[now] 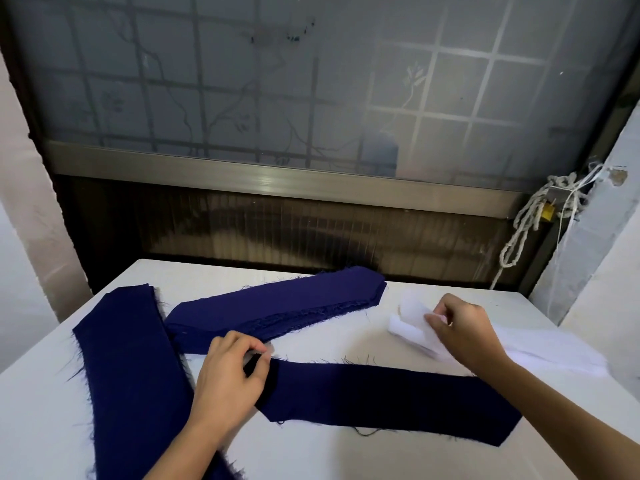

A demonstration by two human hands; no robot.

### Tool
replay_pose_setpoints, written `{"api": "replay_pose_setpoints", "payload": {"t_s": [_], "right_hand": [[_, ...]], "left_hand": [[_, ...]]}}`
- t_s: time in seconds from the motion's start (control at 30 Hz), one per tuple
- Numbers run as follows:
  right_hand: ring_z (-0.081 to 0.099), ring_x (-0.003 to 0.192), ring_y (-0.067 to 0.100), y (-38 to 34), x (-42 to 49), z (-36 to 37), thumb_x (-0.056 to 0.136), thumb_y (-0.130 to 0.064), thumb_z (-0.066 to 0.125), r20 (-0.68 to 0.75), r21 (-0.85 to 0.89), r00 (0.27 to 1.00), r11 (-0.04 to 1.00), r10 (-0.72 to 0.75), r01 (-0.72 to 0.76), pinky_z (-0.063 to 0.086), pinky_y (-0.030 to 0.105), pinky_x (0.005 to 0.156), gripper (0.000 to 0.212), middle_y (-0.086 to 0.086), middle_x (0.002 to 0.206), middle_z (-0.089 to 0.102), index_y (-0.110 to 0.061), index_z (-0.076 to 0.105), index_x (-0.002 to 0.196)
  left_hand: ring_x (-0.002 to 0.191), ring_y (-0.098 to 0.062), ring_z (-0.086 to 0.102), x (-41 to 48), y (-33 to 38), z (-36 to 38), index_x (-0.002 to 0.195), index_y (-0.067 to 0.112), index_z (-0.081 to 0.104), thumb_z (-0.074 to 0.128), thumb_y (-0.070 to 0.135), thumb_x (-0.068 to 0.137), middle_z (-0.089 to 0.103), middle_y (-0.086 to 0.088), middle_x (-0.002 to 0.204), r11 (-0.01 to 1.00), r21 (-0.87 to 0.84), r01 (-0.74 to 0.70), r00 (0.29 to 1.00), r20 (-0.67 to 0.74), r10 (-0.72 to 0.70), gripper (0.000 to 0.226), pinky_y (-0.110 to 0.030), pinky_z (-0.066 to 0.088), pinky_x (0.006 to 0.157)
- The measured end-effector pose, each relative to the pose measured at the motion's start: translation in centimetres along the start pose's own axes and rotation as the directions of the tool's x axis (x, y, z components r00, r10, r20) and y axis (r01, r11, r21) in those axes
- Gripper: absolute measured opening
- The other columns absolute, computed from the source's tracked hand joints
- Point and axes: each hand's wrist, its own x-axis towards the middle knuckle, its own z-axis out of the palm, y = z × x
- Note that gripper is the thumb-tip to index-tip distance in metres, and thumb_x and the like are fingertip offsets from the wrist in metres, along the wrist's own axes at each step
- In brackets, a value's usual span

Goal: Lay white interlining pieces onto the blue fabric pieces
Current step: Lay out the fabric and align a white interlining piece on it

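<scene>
"Interlining [407, 329] sits on the right of the table [311, 455], a white stack. The right hand [464, 327] pinches the top piece's left end between thumb and fingers, curled up off the rest."

"And the left hand [228, 375]?"

"Fingers curled, pinching the left end of the near blue piece [381, 400], which lies flat across the front. There's also a left blue stack [128, 358] running down that side and a back blue stack [277, 306] slanting behind. No white on any of them yet."

"How do you reckon the white stuff handles?"

"Light and limp, I'd say. It's thin enough that the lifted end flops over. It may cling to the sheet beneath or drag a second one along, so peeling from an end corner looks the right way in. Once it's free I'd want a hold at both ends, or it will sag and fold in the middle."

"And the blue?"

"Soft too, but heavier by the look, with frayed edges. It should lie quiet on the table, though a tug at its end would skew it. Holding that end down gives the white an edge to line up against."

"Any risk?"

"A quick swing could flip the piece or crease it. I can't tell whether it has a glue side."
</scene>
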Motion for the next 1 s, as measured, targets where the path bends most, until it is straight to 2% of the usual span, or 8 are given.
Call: {"api": "replay_pose_setpoints", "payload": {"t_s": [0.17, 0.33, 0.47, 0.63, 0.7, 0.8, 0.9, 1.0], "right_hand": [[0.055, 0.063, 0.027, -7.3, -4.7, 1.6, 0.09, -0.017, 0.063, 0.077, -0.152, 0.918, 0.906, -0.388, 0.396, 0.045, 0.036, 0.058, 0.019, 0.005, 0.071, 0.059, -0.011, 0.053, 0.075], [0.046, 0.037, 0.012, -13.0, -9.7, 6.1, 0.045, -0.012, 0.083, 0.137, -0.309, 0.753, 0.695, -0.643, 0.65, 0.032, 0.023, 0.035, 0.035, -0.006, 0.054, 0.051, -0.022, 0.053, 0.062], [0.049, 0.039, 0.008, -14.7, -11.9, 9.7, 0.037, -0.027, 0.081, 0.179, -0.341, 0.729, 0.653, -0.661, 0.676, 0.034, 0.021, 0.035, 0.031, -0.008, 0.052, 0.053, -0.024, 0.061, 0.06], [0.055, 0.052, 0.006, -14.6, -12.5, 11.3, 0.072, -0.038, 0.071, 0.112, -0.153, 0.774, 0.759, -0.623, 0.633, 0.039, 0.019, 0.044, 0.015, -0.01, 0.061, 0.059, -0.025, 0.064, 0.071], [0.054, 0.058, 0.006, -13.7, -12.0, 10.9, 0.085, -0.04, 0.056, 0.096, -0.089, 0.806, 0.801, -0.584, 0.591, 0.039, 0.018, 0.05, 0.018, -0.01, 0.067, 0.058, -0.026, 0.059, 0.075], [0.057, 0.063, 0.015, -10.6, -9.7, 9.5, 0.079, -0.032, 0.065, 0.016, -0.274, 0.847, 0.812, -0.532, 0.515, 0.045, 0.024, 0.057, 0.012, -0.005, 0.072, 0.058, -0.022, 0.059, 0.074], [0.057, 0.093, 0.021, -5.5, -5.7, 6.4, 0.088, -0.041, 0.056, 0.028, -0.516, 0.98, 0.837, -0.195, 0.181, 0.046, 0.036, 0.081, 0.027, 0.0, 0.101, 0.06, -0.019, 0.058, 0.103], [0.05, 0.108, 0.023, -0.5, -2.7, 3.6, 0.089, -0.053, 0.045, 0.02, -0.613, 0.976, 0.774, 0.217, -0.159, 0.039, 0.039, 0.092, 0.044, 0.002, 0.117, 0.057, -0.019, 0.048, 0.118]], "left_hand": [[0.094, -0.003, 0.052, -0.2, 0.2, -0.3, 0.073, 0.04, 0.067, 0.047, 0.052, 0.096, 0.066, 0.018, 0.086, 0.985, -0.171, -0.013, 0.991, 0.129, 0.035, 0.033, -0.021, 0.04, 0.079], [0.088, -0.004, 0.064, -0.2, 0.4, -0.7, 0.077, 0.027, 0.076, 0.014, 0.082, 0.089, 0.073, 0.008, 0.089, 0.916, -0.308, 0.257, 0.92, 0.368, -0.135, 0.084, -0.028, 0.044, 0.089], [0.066, -0.011, 0.054, -0.4, 0.7, -0.9, 0.067, 0.012, 0.062, 0.038, 0.081, 0.087, 0.059, 0.004, 0.067, 0.849, -0.407, 0.336, 0.867, 0.485, -0.111, 0.076, -0.034, 0.042, 0.072], [0.074, -0.016, 0.067, -0.3, 0.9, -0.9, 0.076, 0.022, 0.071, 0.066, 0.033, 0.081, 0.071, 0.001, 0.077, 0.951, -0.22, 0.215, 0.886, 0.453, -0.096, 0.014, -0.042, 0.056, 0.074], [0.076, -0.014, 0.066, -0.3, 0.8, -0.9, 0.079, 0.024, 0.071, 0.065, 0.026, 0.085, 0.071, 0.004, 0.077, 0.96, -0.2, 0.198, 0.897, 0.433, -0.095, 0.009, -0.042, 0.056, 0.076], [0.076, -0.009, 0.064, -0.3, 0.6, -0.9, 0.083, 0.031, 0.072, 0.064, 0.028, 0.089, 0.07, 0.011, 0.078, 0.968, -0.178, 0.175, 0.909, 0.407, -0.089, 0.011, -0.034, 0.054, 0.073], [0.074, -0.007, 0.064, -0.3, 0.6, -0.9, 0.083, 0.035, 0.072, 0.061, 0.027, 0.09, 0.07, 0.013, 0.078, 0.973, -0.167, 0.157, 0.913, 0.401, -0.079, 0.015, -0.031, 0.053, 0.071], [0.072, -0.01, 0.063, -0.3, 0.4, -0.8, 0.083, 0.037, 0.071, 0.061, 0.028, 0.092, 0.069, 0.011, 0.077, 0.979, -0.15, 0.138, 0.918, 0.391, -0.07, 0.016, -0.032, 0.052, 0.07]]}}
